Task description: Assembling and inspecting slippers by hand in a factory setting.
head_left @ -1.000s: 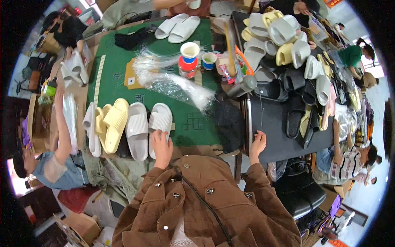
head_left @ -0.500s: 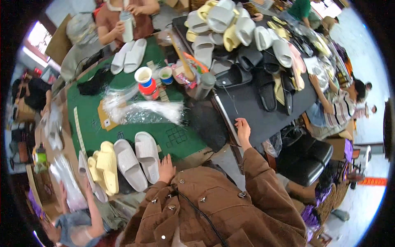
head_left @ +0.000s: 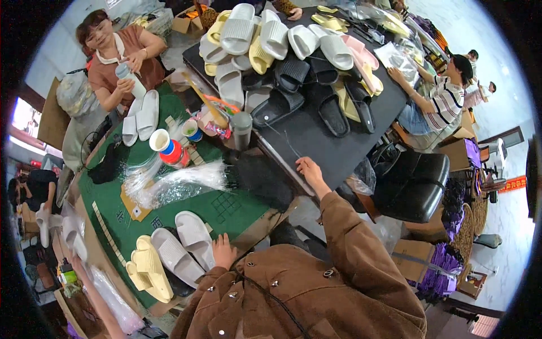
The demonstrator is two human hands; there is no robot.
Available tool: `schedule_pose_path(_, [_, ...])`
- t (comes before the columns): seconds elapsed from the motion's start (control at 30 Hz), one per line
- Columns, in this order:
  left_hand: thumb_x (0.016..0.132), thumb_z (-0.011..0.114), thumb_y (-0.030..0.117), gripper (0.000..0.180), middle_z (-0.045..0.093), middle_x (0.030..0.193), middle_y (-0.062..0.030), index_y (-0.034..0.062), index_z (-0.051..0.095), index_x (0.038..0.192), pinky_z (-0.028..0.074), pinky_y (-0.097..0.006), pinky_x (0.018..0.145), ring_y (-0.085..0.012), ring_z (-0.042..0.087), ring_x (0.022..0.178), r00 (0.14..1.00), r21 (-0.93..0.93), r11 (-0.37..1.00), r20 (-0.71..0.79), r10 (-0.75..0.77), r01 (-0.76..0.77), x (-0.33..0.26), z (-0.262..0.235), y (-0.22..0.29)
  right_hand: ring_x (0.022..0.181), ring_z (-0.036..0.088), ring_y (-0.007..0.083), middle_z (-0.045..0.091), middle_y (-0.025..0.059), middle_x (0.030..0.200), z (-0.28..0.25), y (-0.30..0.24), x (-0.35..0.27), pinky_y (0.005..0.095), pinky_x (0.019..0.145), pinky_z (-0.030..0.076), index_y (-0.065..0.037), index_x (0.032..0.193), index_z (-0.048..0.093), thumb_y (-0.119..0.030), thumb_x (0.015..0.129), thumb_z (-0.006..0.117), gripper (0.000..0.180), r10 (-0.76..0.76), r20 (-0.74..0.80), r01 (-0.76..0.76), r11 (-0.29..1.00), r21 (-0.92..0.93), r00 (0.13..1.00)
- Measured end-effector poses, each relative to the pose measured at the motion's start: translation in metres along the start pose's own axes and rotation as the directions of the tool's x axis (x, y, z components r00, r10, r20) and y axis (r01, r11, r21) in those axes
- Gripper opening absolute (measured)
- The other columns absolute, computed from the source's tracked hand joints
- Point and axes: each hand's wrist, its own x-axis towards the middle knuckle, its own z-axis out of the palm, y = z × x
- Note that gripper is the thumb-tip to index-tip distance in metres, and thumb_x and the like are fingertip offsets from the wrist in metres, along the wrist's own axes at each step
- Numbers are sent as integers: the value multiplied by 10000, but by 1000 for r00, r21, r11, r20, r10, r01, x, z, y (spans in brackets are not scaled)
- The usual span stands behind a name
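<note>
My right hand (head_left: 309,172) is over the front edge of the black tabletop, its fingers pinched at the end of a thin clear plastic strand (head_left: 287,138). The strand's other end runs toward a black slipper (head_left: 278,106). On the front edge of the green table my left hand (head_left: 223,252) rests with its fingers stretched out, holding nothing. Just beside it is a grey slipper (head_left: 195,237), with a second grey slipper (head_left: 174,255) and a pair of pale yellow slippers (head_left: 151,268) farther left.
Clear plastic strands (head_left: 186,183) lie bundled on the green tabletop (head_left: 107,198), near stacked cups (head_left: 169,150) and a grey bottle (head_left: 241,131). A slipper heap (head_left: 237,28) covers the black table's far side. A black chair (head_left: 412,183) stands right. Other people sit around.
The whole view has shifted, and the tables sit farther left in it. My right hand still pinches the strand, and my left hand stays at the table edge. A co-worker's arms at lower left have moved.
</note>
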Motion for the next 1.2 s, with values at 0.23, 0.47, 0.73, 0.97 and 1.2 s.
schedule_pose_path(0.23, [668,661,328,694,449,1222,-261,-3,422,1229,298,-465,975,-369,469,1086,987,-57,985,14,-160,161,2,-1,14,705,531,112,570,50,765,-3,11,-2,243,653,443,-4,924,561,-113,934,359,229,-74,127,48,979,196,989])
schedule_pose_path(0.47, [680,640,397,739,431,1243,-272,29,398,1273,317,-468,964,-372,470,1096,937,-45,940,113,-332,339,15,-3,25,709,572,138,608,60,774,-8,18,1,268,679,470,-29,961,565,-84,896,401,185,-125,175,83,970,230,977])
schedule_pose_path(0.73, [698,642,368,705,403,1271,-262,44,400,1276,342,-454,948,-363,477,1091,918,-49,928,174,-357,370,12,-5,27,685,587,140,616,64,754,-15,-7,-12,274,657,476,-31,923,573,-82,897,403,179,-136,84,130,989,70,987])
schedule_pose_path(0.97, [702,632,288,600,525,1098,-221,29,450,1212,403,-446,837,-361,538,959,966,-36,966,22,-257,258,16,2,20,656,601,139,619,55,704,-6,6,-3,268,628,476,-34,909,582,-99,882,415,182,-151,27,149,986,75,988])
schedule_pose_path(1.2, [704,612,231,492,584,919,-171,6,501,1127,470,-434,681,-331,589,789,992,43,992,-42,-116,118,15,-3,10,660,570,122,591,46,734,6,9,-8,259,630,469,-8,859,580,-94,907,387,217,-186,-47,189,980,58,981])
